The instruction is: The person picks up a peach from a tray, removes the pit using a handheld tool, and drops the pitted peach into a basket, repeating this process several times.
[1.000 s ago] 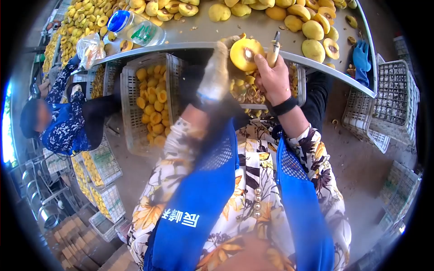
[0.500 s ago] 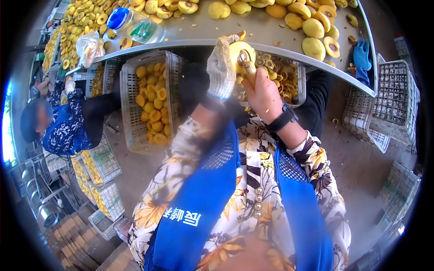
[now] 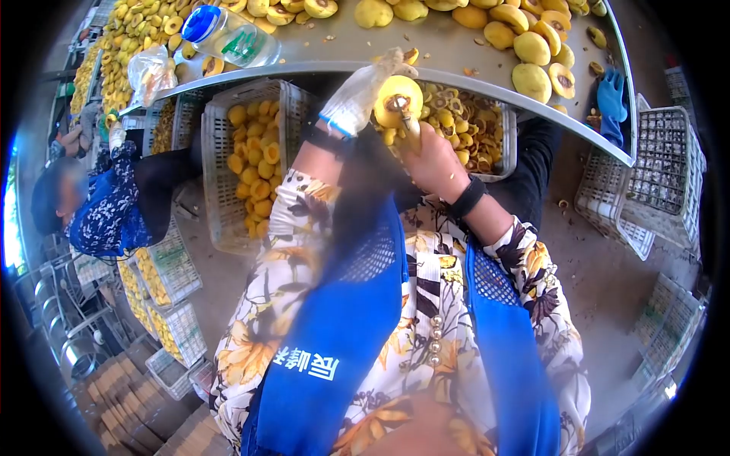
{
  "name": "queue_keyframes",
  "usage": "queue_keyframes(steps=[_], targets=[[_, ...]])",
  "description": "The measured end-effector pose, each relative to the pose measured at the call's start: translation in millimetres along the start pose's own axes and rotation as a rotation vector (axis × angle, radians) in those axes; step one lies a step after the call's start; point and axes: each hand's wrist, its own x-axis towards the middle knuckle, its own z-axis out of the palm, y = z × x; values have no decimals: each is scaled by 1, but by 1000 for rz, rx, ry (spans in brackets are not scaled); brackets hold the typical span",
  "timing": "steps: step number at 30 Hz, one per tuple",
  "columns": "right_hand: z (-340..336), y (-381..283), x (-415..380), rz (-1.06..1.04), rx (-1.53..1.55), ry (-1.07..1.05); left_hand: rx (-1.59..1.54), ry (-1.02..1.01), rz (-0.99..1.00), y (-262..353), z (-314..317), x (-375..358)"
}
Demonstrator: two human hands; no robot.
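Note:
My left hand (image 3: pixel 361 93), in a white knitted glove, holds a halved yellow peach (image 3: pixel 389 89) with its cut face turned up. A reddish pit hollow shows in the middle of that face. In my right hand (image 3: pixel 439 162), which is bare, is a pitting tool (image 3: pixel 411 131) gripped by its handle, its metal end at the hollow of the peach. Both hands are just in front of the metal table's edge (image 3: pixel 319 67), above a crate (image 3: pixel 508 144) of peach pieces and scraps.
Peach halves (image 3: pixel 531 47) lie on the table, with a blue-capped bottle (image 3: pixel 236 39), a plastic bag (image 3: pixel 150 72) and a blue glove (image 3: pixel 610 102). A crate of peaches (image 3: pixel 255 163) stands left below. Stacked crates (image 3: pixel 660 171) stand right. Another person (image 3: pixel 114 205) sits at left.
My left hand has shifted a little left and turned, so the cut face of the peach now shows more fully. The tool's end has moved left with it, at the hollow.

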Motion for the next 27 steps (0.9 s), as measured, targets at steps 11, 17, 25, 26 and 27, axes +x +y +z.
queue_keyframes(steps=[11,17,25,26,27], targets=[[-11,-18,-5,268,458,-240,-161,480,160,-32,39,-21],[-11,-26,-7,443,693,-304,-512,135,-222,-33,15,-15],[-5,-27,-6,487,776,-309,-259,372,23,-33,24,-25],[-4,-28,-5,514,782,-297,-223,421,74,-36,26,-22],[-3,-28,-5,544,790,-285,-187,469,121,-42,29,-19]])
